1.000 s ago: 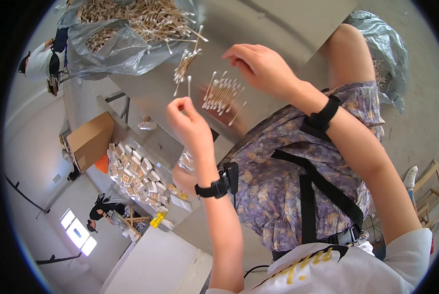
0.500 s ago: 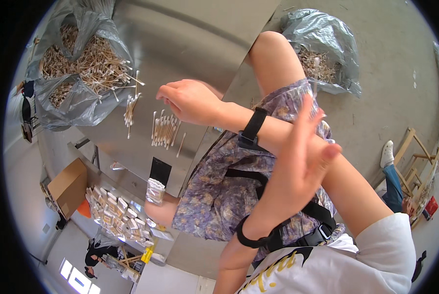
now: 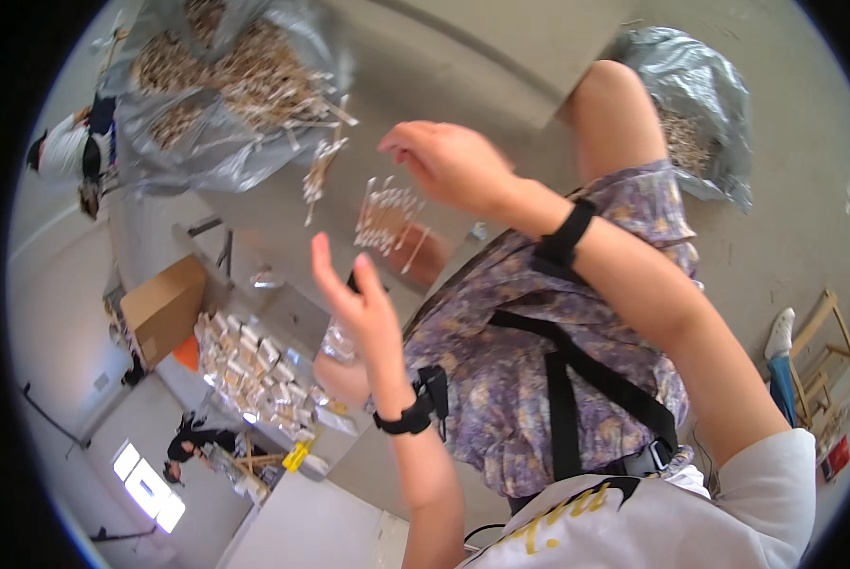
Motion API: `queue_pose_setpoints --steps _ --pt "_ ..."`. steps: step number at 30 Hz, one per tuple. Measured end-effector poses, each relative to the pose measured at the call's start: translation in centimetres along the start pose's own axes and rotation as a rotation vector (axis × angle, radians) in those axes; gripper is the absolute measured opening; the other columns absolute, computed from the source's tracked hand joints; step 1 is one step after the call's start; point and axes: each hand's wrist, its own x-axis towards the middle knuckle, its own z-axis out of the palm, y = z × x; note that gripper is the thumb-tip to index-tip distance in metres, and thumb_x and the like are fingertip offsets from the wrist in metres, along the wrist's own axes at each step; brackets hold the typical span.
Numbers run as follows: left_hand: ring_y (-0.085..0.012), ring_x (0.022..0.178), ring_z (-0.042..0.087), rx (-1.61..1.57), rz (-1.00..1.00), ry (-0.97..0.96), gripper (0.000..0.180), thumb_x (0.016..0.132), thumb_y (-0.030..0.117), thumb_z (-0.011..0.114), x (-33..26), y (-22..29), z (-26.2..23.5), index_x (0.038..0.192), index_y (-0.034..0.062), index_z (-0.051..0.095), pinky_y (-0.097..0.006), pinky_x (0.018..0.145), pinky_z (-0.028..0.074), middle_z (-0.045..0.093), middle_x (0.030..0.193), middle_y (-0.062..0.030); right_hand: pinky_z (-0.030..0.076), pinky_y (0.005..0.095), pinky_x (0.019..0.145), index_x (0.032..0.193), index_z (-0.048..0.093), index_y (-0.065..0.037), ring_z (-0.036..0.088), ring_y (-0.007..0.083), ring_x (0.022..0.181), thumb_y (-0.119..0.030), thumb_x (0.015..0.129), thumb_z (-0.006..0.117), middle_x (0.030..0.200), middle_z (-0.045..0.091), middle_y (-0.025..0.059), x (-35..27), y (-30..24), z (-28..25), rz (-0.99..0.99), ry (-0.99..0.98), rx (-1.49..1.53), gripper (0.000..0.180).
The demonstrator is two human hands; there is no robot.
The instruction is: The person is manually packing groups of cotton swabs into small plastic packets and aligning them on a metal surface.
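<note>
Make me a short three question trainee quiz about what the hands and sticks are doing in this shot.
1. True or false: the left hand holds a bundle of sticks.
2. Which hand is nearest the fanned thin sticks: A left, B right?
3. Fill in: loose sticks are piled on a grey plastic ____.

Key: 1 false, its fingers are spread and hold nothing. 2 B, the right hand; whether its grip touches them is blurred. 3 bag.
</note>
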Motion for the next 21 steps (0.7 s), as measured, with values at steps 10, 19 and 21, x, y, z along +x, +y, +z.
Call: queue_pose_setpoints --steps 10,19,21 --pt "-0.0428 0.146 0.027 0.265 0.168 -0.19 0.089 0.092 0.036 0.067 -0.3 -0.2 4.0 0.153 -0.0056 0.017 -0.061 0.118 0.015 0.033 0.153 -0.0283 0.055 0.0313 0.077 0.115 0.062 -0.001 0.069 0.0204 0.09 0.005 0.092 0.055 0.097 0.068 0.011 -0.7 -1.2 0.2 0.12 -0.014 0.182 0.025" --pt "-0.0426 0.146 0.026 0.182 0.161 -0.084 0.098 0.084 0.029 0.077 -1.9 -1.4 3.1 0.155 -0.0012 0.016 -0.063 0.118 0.015 0.031 0.155 -0.0236 0.053 0.0279 0.084 0.117 0.061 0.0 0.067 0.0163 0.094 0.004 0.095 0.052 0.1 0.068 0.0099 -0.5 -1.2 0.0 0.167 -0.049 0.216 0.023" --pt "-0.0437 0.146 0.025 0.162 0.139 -0.078 0.099 0.083 0.027 0.078 -1.5 -2.2 3.2 0.156 0.0001 0.015 -0.063 0.118 0.015 0.029 0.156 -0.0238 0.053 0.0278 0.085 0.117 0.061 0.0 0.067 0.0159 0.095 0.004 0.096 0.052 0.101 0.068 0.0094 -0.5 -1.4 0.1 0.186 -0.053 0.235 0.023"
